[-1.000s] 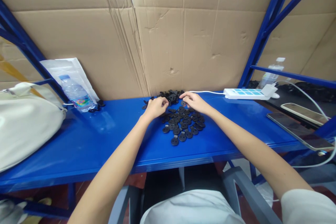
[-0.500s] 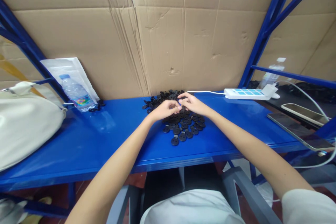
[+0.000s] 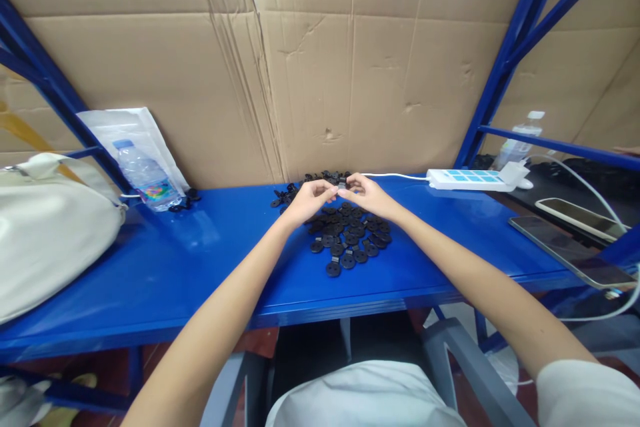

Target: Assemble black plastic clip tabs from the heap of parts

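Note:
Small black round pieces (image 3: pixel 351 239), each with a short tab, lie in a loose heap on the blue table. My left hand (image 3: pixel 313 200) and my right hand (image 3: pixel 367 193) meet above the back of this heap. Between their fingertips is a small black piece with a greyish tab (image 3: pixel 342 184), mostly covered by the fingers. Both hands are closed in a pinch on it. Behind them, against the cardboard, is a second pile of black parts (image 3: pixel 287 195), partly hidden by my left hand.
A cream bag (image 3: pixel 55 240), a water bottle (image 3: pixel 147 177) and a white pouch (image 3: pixel 167 153) are at the left. On the right are a white power strip (image 3: pixel 465 179) and two phones, the nearer a dark phone (image 3: pixel 570 250). Blue posts frame the cardboard wall (image 3: pixel 380 80).
Both hands have shifted slightly up and away from me, over the back of the heap. Their fingertips have come together on the small black piece.

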The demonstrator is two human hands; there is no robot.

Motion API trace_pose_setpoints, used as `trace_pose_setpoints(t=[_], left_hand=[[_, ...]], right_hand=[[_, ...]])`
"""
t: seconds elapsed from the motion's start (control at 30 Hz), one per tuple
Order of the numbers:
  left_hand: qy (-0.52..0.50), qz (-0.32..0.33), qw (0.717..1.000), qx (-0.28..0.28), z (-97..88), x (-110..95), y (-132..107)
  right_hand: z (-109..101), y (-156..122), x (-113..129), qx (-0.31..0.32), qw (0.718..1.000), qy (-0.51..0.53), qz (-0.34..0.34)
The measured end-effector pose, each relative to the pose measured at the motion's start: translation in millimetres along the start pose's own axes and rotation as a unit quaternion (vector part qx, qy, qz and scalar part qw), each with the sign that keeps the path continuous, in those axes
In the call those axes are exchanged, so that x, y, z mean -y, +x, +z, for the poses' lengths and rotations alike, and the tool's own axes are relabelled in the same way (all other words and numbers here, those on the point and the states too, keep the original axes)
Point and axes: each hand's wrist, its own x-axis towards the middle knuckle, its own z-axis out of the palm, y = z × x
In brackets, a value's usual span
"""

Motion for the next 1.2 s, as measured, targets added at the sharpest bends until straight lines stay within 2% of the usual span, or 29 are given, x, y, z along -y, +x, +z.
trace_pose_setpoints(t=[0.13, 0.27, 0.47, 0.8, 0.97, 1.2], left_hand=[[0.019, 0.006, 1.0, 0.001, 2.4, 2.3, 0.1], [0.092, 0.022, 0.995, -0.02, 3.8, 4.6, -0.6], [0.156, 0.081, 0.983, 0.05, 3.4, 2.5, -3.6], [0.185, 0.093, 0.978, 0.034, -0.3, 4.7, -1.2], [0.18, 0.096, 0.978, 0.042, 0.3, 3.5, -2.1], [0.182, 0.097, 0.977, 0.051, -0.2, 0.6, -3.0]], right_hand=[[1.0, 0.7, -0.7, 0.035, 0.999, 0.03, -0.018], [3.4, 0.3, -1.1, 0.045, 0.999, 0.011, -0.027], [2.9, -2.5, 2.8, 0.059, 0.997, -0.008, -0.041], [2.5, -4.4, 6.7, 0.125, 0.992, -0.012, -0.023], [-0.3, -5.1, 7.3, 0.133, 0.99, -0.04, -0.006], [-2.9, -5.1, 9.1, 0.136, 0.99, -0.03, 0.006]])
